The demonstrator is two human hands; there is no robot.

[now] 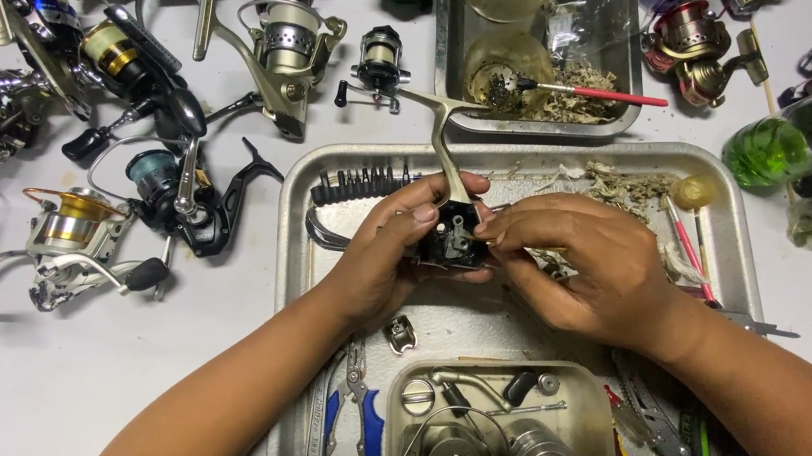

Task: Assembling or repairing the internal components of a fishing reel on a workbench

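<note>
Reel body [452, 233], black with a pale metal stem sticking up, sits clamped between left hand [384, 255] and right hand [581, 265] fingers.

Black reel body [454, 238] (open side up), tan foot stem pointing away, held above metal tray [727, 224].

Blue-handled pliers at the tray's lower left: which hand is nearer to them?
Left. The left hand grips the reel body just above and slightly right of the blue-handled pliers. The right hand pinches the same reel body from the far side, farther right of them.
</note>
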